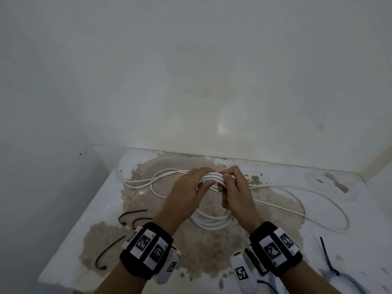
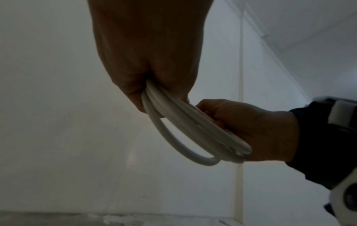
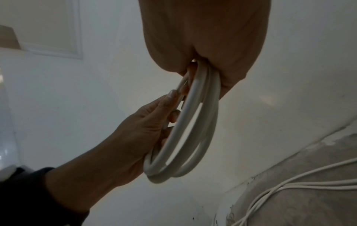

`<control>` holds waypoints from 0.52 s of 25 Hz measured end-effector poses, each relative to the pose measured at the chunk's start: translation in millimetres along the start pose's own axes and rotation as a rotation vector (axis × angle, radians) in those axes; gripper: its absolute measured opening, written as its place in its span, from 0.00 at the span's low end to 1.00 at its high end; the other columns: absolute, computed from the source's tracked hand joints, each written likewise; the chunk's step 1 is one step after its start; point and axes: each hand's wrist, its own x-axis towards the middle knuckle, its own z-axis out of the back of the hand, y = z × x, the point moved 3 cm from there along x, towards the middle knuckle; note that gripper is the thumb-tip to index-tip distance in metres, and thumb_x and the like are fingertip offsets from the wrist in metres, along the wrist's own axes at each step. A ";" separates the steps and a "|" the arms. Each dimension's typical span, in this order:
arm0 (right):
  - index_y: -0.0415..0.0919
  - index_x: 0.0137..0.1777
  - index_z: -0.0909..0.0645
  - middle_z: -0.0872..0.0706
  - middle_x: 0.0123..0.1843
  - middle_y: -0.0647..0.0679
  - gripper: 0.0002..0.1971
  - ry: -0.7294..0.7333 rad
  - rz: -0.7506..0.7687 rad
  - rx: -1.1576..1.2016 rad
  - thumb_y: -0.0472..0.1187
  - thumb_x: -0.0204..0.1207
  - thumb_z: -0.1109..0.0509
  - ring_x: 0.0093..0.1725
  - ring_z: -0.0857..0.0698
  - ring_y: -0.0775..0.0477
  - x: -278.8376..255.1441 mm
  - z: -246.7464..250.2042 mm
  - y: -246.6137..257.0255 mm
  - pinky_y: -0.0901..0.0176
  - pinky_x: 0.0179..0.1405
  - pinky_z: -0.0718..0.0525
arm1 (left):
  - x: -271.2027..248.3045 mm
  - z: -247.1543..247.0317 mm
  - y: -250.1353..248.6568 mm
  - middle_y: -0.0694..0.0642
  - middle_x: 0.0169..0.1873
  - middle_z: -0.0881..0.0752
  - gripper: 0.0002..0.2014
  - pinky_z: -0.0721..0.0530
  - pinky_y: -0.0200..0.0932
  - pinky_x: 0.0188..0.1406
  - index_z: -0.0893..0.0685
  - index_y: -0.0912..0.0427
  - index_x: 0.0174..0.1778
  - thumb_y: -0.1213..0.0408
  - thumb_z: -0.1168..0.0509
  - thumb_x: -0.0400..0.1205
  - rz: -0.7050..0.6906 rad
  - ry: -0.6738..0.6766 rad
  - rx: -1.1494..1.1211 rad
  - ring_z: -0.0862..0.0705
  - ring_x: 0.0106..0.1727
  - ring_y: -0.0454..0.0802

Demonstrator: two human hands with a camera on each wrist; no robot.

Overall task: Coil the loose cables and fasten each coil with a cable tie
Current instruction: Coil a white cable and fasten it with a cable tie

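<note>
Hands: left hand point(image 1: 186, 187) and right hand point(image 1: 233, 187) are both gripping the white cable coil point(image 1: 212, 177), frame centre.
Table point(image 1: 318, 247): loose cable point(image 1: 297, 211) is trailing right.

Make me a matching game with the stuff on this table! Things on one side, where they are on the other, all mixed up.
Things:
1. thick white coil
2. thin white cable
3. black cable ties
4. pale blue coil

Places:
A. lying loose, sprawled across the table
B. at the table's near right corner, with a dark tie on it
C. held up by both hands: left hand, right hand
D. lying on the table, left of the left wrist

Pairs: 1-C, 2-A, 3-D, 4-B
</note>
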 end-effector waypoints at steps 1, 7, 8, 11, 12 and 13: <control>0.36 0.52 0.24 0.20 0.33 0.45 0.10 0.003 0.024 -0.028 0.37 0.91 0.46 0.21 0.33 0.52 0.6 -3.8 -0.8 0.61 0.20 0.34 | -2.0 1.1 3.0 0.48 0.51 0.14 0.18 0.16 0.50 0.46 0.20 0.49 0.65 0.45 0.42 0.85 -0.001 -0.026 0.016 0.17 0.45 0.42; 0.40 0.46 0.26 0.21 0.32 0.50 0.12 0.122 0.107 -0.147 0.38 0.91 0.44 0.22 0.31 0.56 -1.6 -35.1 -16.1 0.64 0.23 0.31 | -30.2 20.2 23.7 0.51 0.59 0.17 0.18 0.18 0.36 0.34 0.24 0.49 0.72 0.51 0.42 0.88 0.177 0.127 -0.079 0.19 0.38 0.38; 0.40 0.45 0.27 0.22 0.31 0.51 0.12 0.164 0.077 -0.133 0.38 0.91 0.45 0.21 0.33 0.55 -3.1 -43.4 -19.9 0.63 0.21 0.32 | -37.2 24.4 30.4 0.52 0.57 0.19 0.16 0.18 0.38 0.28 0.24 0.49 0.71 0.51 0.43 0.88 0.233 0.160 -0.110 0.19 0.34 0.40; 0.37 0.47 0.26 0.23 0.30 0.53 0.11 0.248 0.019 -0.117 0.37 0.91 0.44 0.20 0.34 0.54 -6.5 -70.2 -32.3 0.63 0.18 0.34 | -55.8 38.0 48.0 0.54 0.45 0.24 0.12 0.17 0.46 0.18 0.23 0.56 0.57 0.52 0.45 0.89 0.332 0.190 -0.124 0.19 0.27 0.45; 0.36 0.48 0.25 0.22 0.30 0.53 0.11 0.259 0.008 -0.120 0.37 0.91 0.44 0.20 0.33 0.55 -7.2 -79.9 -36.7 0.63 0.18 0.33 | -61.3 42.5 53.9 0.53 0.40 0.24 0.12 0.19 0.47 0.19 0.24 0.56 0.53 0.52 0.46 0.89 0.336 0.194 -0.094 0.21 0.25 0.44; 0.35 0.50 0.25 0.22 0.30 0.53 0.11 0.270 0.004 -0.131 0.38 0.91 0.44 0.20 0.33 0.55 -8.1 -89.3 -40.5 0.63 0.19 0.33 | -66.4 46.4 60.5 0.50 0.37 0.25 0.11 0.22 0.46 0.23 0.25 0.55 0.50 0.53 0.46 0.89 0.323 0.186 -0.072 0.23 0.25 0.42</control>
